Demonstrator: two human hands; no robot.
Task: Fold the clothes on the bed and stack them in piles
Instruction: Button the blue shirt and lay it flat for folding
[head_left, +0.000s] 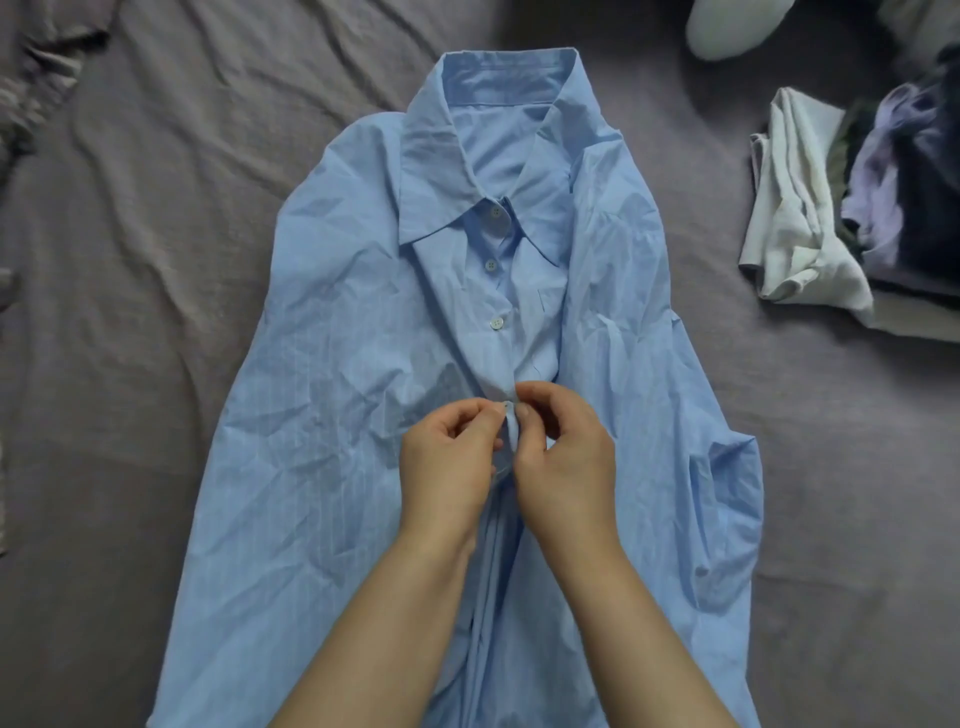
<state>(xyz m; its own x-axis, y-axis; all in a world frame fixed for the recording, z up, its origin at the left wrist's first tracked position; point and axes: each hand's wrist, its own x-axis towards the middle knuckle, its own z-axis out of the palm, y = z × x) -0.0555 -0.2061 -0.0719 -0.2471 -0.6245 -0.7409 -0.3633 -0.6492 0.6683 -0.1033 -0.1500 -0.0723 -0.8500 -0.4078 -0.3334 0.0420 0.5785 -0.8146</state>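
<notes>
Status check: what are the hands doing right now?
Left hand and right hand pinching placket of crumpled light blue collared shirt at fourth button. Shirt flat, unfolded. Nothing blocking.

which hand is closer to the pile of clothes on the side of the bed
Right. The right hand pinches the blue shirt's placket on the side toward the pile of clothes; the left hand pinches it just beyond, farther from the pile.

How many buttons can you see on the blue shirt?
4: one at the collar, one just below it, a third lower on the placket, and a fourth between the fingertips. More may hide under the hands.
</notes>
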